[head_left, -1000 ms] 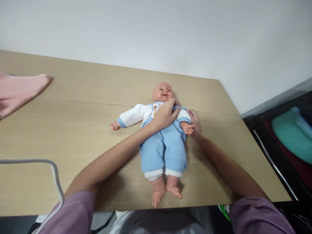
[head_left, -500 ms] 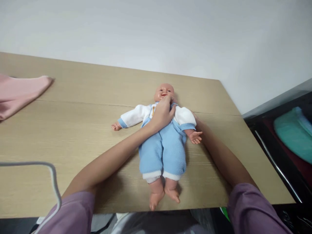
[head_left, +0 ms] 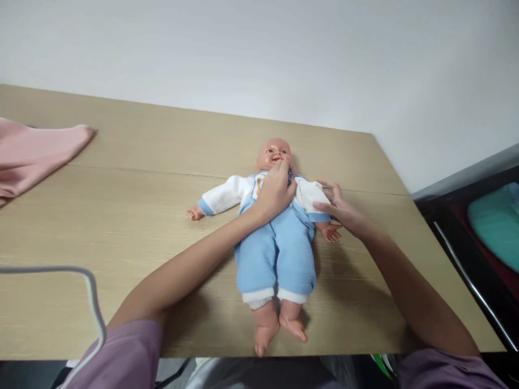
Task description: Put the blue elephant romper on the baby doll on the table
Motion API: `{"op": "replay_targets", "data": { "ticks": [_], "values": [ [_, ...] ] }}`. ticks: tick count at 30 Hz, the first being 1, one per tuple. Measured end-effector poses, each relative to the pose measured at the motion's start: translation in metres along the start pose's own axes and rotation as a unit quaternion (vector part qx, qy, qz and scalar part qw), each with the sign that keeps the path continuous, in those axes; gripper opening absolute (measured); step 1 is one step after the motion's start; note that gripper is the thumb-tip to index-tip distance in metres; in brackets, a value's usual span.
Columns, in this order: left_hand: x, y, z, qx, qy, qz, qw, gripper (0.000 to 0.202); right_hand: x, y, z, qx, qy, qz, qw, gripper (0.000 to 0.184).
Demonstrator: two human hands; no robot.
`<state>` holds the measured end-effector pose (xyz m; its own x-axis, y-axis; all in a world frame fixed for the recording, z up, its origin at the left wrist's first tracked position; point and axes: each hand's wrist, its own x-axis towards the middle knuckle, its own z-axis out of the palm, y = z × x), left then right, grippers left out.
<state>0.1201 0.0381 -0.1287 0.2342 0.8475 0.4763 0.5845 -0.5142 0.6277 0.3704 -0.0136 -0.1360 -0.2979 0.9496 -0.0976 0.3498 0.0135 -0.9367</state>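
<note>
A baby doll (head_left: 274, 259) in a white top and light blue overalls lies face up on the table, feet towards me. My left hand (head_left: 278, 189) rests on its chest, fingers closed at the collar just under the chin; the fingertips partly hide the neckline. My right hand (head_left: 343, 208) is beside the doll's white sleeve (head_left: 311, 197) on the right. Its thumb lies against the sleeve and its fingers are spread apart near the shoulder. Below the blue cuff, the doll's small hand sticks out.
A pink cloth (head_left: 36, 156) lies on the wooden table (head_left: 141, 216) at the left. A white cable (head_left: 91, 302) loops over the front left. Beyond the table stands a pale wall (head_left: 243, 59). A teal item (head_left: 497, 227) sits on dark furniture at the right.
My right hand has come out from behind the doll's arm to the outer side of the sleeve. My left hand stays at the collar. The view has shifted slightly.
</note>
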Motion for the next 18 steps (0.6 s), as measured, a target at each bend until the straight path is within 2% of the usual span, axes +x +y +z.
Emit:
{"op": "replay_targets", "data": {
  "ticks": [2, 5, 8, 11, 14, 18],
  "values": [
    [0.0, 0.001, -0.002, 0.0, -0.003, -0.005, 1.0, 0.021, -0.016, 0.002, -0.02, -0.038, 0.015, -0.002, 0.999, 0.091],
    [-0.001, 0.0, -0.002, -0.012, -0.01, -0.005, 1.0, 0.022, -0.028, 0.014, -0.049, -0.103, 0.089, -0.038, 0.99, 0.071],
    [-0.001, -0.003, 0.0, -0.029, -0.018, 0.013, 0.999, 0.021, -0.026, 0.032, -0.063, -0.087, 0.161, -0.052, 0.982, 0.06],
    [0.002, -0.003, -0.001, -0.003, -0.033, 0.039, 0.999, 0.016, -0.021, 0.047, -0.061, -0.049, 0.185, -0.052, 0.98, 0.061],
    [0.004, 0.001, -0.006, 0.076, -0.041, 0.073, 0.994, 0.013, -0.017, 0.059, -0.054, -0.044, 0.191, -0.058, 0.979, 0.063],
    [0.005, 0.007, -0.015, 0.176, -0.056, 0.132, 0.974, 0.022, -0.016, 0.061, -0.046, -0.1, 0.245, -0.082, 0.961, 0.06]
  ]
}}
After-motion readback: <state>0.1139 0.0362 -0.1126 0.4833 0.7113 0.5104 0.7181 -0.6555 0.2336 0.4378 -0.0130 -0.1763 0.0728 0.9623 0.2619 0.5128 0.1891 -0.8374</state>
